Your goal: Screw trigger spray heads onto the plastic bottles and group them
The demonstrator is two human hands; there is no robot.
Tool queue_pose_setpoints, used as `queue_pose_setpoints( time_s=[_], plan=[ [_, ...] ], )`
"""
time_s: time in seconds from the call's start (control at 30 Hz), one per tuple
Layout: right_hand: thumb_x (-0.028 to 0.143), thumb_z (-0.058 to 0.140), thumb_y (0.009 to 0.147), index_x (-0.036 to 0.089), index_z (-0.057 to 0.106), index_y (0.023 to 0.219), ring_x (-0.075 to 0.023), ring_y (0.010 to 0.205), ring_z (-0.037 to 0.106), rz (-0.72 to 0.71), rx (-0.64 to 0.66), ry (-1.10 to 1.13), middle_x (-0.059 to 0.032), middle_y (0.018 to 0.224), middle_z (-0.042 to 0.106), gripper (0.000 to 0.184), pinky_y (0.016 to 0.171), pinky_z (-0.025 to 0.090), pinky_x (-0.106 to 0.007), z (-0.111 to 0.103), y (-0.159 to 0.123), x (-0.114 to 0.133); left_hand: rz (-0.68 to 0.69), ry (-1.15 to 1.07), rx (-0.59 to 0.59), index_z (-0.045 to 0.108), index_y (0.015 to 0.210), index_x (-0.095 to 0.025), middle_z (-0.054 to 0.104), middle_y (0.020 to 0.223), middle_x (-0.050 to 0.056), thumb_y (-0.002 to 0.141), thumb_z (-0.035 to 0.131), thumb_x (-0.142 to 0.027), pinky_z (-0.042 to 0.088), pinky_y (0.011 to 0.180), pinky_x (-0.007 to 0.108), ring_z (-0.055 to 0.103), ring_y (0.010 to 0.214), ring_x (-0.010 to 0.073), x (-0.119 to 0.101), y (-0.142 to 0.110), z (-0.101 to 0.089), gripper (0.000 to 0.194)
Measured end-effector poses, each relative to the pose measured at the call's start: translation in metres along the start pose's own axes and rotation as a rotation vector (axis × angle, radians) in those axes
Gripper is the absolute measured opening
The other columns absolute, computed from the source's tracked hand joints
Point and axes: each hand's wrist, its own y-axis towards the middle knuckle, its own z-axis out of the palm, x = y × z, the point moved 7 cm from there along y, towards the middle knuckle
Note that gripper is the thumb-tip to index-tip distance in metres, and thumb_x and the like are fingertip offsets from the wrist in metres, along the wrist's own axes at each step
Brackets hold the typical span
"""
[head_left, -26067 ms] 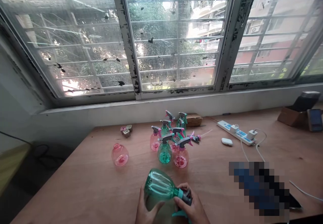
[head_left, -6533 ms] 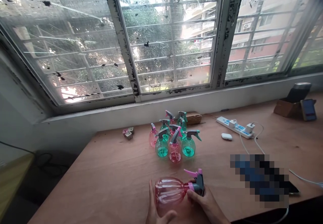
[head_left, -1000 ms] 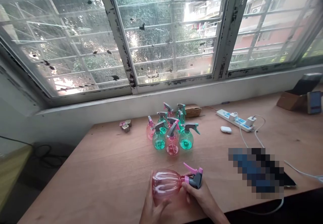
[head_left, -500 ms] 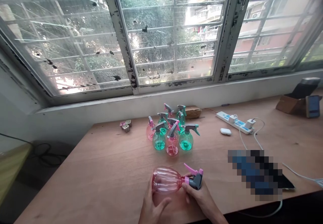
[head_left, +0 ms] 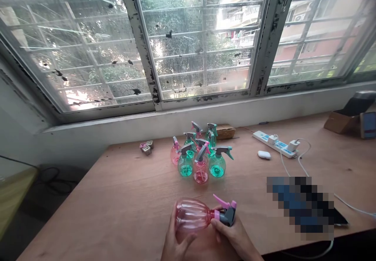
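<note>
A clear pink spray bottle (head_left: 192,215) lies sideways between my hands near the table's front edge, its base to the left. My left hand (head_left: 175,237) cups the base end, thumb against the underside. At the neck, my right hand (head_left: 230,231) grips the pink collar below the grey and pink trigger head (head_left: 227,214). Some of the right fingers are hidden behind the bottle. Beyond my hands stands a cluster of several upright green and pink spray bottles, among them a pink one (head_left: 201,173) in front and a green one (head_left: 217,167) beside it.
On the wooden table (head_left: 117,206) there are small square pots (head_left: 146,147) at the left back and a cardboard box (head_left: 225,131) behind the bottles. To the right lie a power strip (head_left: 274,144) with cables, a white earbud case (head_left: 264,155) and a blurred-out dark object (head_left: 302,208).
The held bottle has shifted slightly down and to the left at its base end. Both hands keep their hold. The camera view has moved a little.
</note>
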Motion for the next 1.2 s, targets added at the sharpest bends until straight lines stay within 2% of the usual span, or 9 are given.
queue_pose_setpoints(
  time_s=[0.13,0.23,0.33,0.53,0.67,0.77,0.83,1.07,1.2],
  plan=[
    [0.052,0.080,0.076,0.020,0.053,0.096,-0.0116,0.039,0.056,-0.001,0.009,0.039,0.0060,0.053,0.064,0.046,0.044,0.041,-0.023,0.000,0.000,-0.001,0.010,-0.016,-0.046,0.041,0.147,-0.021,0.048,0.155,0.012,0.070,0.081,-0.047,0.032,0.120,0.047,0.041,0.143,0.0349,0.013,0.005,-0.003,0.091],
    [0.050,0.081,0.075,0.019,0.055,0.095,-0.0117,0.038,0.056,-0.013,0.002,0.056,0.0049,0.055,0.066,0.045,0.043,0.041,-0.023,0.000,-0.001,-0.001,0.029,-0.030,-0.048,0.040,0.148,-0.022,0.052,0.152,0.011,0.065,0.085,-0.048,0.038,0.118,0.044,0.046,0.140,0.0350,0.015,0.005,-0.002,0.098],
    [0.049,0.082,0.074,0.019,0.056,0.095,-0.0114,0.037,0.055,-0.011,0.004,0.061,0.0037,0.058,0.067,0.045,0.042,0.040,-0.023,0.000,-0.001,-0.002,0.034,-0.047,-0.068,0.042,0.147,-0.019,0.054,0.149,0.014,0.060,0.087,-0.051,0.034,0.119,0.047,0.047,0.140,0.0362,0.014,0.003,-0.003,0.103],
    [0.051,0.081,0.075,0.020,0.054,0.094,-0.0118,0.039,0.057,-0.023,-0.002,0.061,0.0027,0.058,0.069,0.045,0.042,0.039,-0.023,0.001,0.000,-0.001,-0.002,0.045,-0.033,0.051,0.140,-0.016,0.052,0.151,0.016,0.064,0.085,-0.049,0.031,0.121,0.047,0.043,0.142,0.0373,0.011,0.007,-0.006,0.090],
    [0.052,0.080,0.075,0.020,0.055,0.095,-0.0128,0.040,0.057,-0.004,-0.003,0.053,0.0035,0.055,0.068,0.046,0.046,0.043,-0.024,0.002,-0.001,-0.001,0.019,0.024,-0.085,0.047,0.144,-0.019,0.052,0.151,0.013,0.064,0.083,-0.053,0.033,0.120,0.044,0.043,0.142,0.0354,0.007,0.004,-0.005,0.094],
    [0.052,0.081,0.074,0.019,0.057,0.095,-0.0137,0.042,0.058,0.005,0.009,0.032,0.0031,0.055,0.068,0.046,0.048,0.043,-0.025,0.002,-0.001,-0.001,0.001,-0.020,-0.082,0.045,0.145,-0.015,0.054,0.149,0.016,0.060,0.085,-0.056,0.031,0.121,0.046,0.045,0.141,0.0369,0.009,0.001,-0.003,0.102],
    [0.053,0.081,0.073,0.019,0.058,0.094,-0.0144,0.044,0.058,0.004,0.007,0.014,0.0034,0.054,0.066,0.045,0.049,0.044,-0.025,0.002,-0.001,-0.002,-0.022,-0.038,-0.069,0.047,0.143,-0.014,0.054,0.149,0.018,0.062,0.083,-0.057,0.030,0.121,0.047,0.044,0.141,0.0372,0.009,0.001,-0.004,0.098],
    [0.058,0.079,0.072,0.020,0.056,0.093,-0.0138,0.039,0.056,0.026,-0.001,0.023,0.0043,0.051,0.065,0.049,0.044,0.042,-0.024,0.001,0.000,-0.009,0.007,0.030,0.012,0.043,0.147,-0.019,0.040,0.160,0.012,0.073,0.080,-0.044,0.026,0.123,0.042,0.033,0.148,0.0321,-0.001,0.004,-0.005,0.087],
    [0.058,0.080,0.071,0.020,0.057,0.093,-0.0137,0.039,0.056,0.025,0.006,0.002,0.0038,0.052,0.066,0.049,0.044,0.043,-0.024,0.002,-0.002,-0.004,0.017,-0.030,0.016,0.039,0.150,-0.020,0.044,0.157,0.013,0.065,0.086,-0.043,0.026,0.123,0.046,0.038,0.145,0.0353,-0.001,0.001,-0.001,0.100]
  ],
)
